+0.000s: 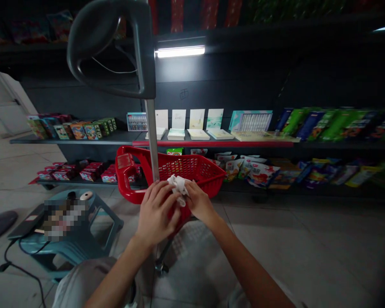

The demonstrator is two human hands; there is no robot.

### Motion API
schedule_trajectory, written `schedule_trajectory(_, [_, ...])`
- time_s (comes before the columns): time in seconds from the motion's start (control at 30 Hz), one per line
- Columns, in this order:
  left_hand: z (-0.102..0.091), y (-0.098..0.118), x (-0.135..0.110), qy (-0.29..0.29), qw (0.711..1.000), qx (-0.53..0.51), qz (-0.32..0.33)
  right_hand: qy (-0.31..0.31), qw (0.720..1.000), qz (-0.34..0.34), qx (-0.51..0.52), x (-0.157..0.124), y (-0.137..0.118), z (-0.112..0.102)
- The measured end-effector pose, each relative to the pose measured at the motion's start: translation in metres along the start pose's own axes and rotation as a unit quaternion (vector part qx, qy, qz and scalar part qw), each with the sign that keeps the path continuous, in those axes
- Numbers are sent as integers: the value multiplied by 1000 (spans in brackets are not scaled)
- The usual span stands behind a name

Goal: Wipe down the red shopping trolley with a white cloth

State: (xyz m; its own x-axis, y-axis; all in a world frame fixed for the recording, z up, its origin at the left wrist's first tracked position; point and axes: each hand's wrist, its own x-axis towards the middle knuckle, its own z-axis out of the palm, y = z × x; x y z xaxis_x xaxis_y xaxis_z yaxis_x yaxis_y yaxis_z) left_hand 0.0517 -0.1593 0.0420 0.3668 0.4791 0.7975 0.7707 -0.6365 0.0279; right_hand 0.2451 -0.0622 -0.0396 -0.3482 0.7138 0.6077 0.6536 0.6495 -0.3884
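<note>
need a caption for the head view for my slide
Left hand and right hand hold a white cloth over a red basket by store shelves

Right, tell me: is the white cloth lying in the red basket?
No, the left hand and right hand hold the white cloth above the red basket.
</note>
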Motion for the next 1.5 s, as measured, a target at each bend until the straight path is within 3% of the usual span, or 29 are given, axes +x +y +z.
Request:
schedule_trajectory(0.17, [31,-10,-6,-85,987,123,-57,-8,999,19,-30,1,16,2])
schedule_trajectory(0.4, [57,-35,-17,-86,969,186,-140,1,996,51,-75,3,52,5])
schedule_trajectory(0.53, [61,-51,-17,-84,965,194,-157,-1,994,60,-90,2,66,7])
schedule_trajectory(0.67, [60,-66,-21,-88,968,195,-127,9,992,77,-99,-1,79,5])
schedule_trajectory(1.0, [66,-98,-20,-97,971,178,-128,-24,981,128,-142,-3,118,-15])
schedule_trajectory(1.2, [68,-108,-13,-87,966,176,-169,-31,977,159,-138,-8,120,-15])
schedule_trajectory(1.5, [54,-110,-12,-103,966,132,-195,-53,964,196,-172,-12,86,-20])
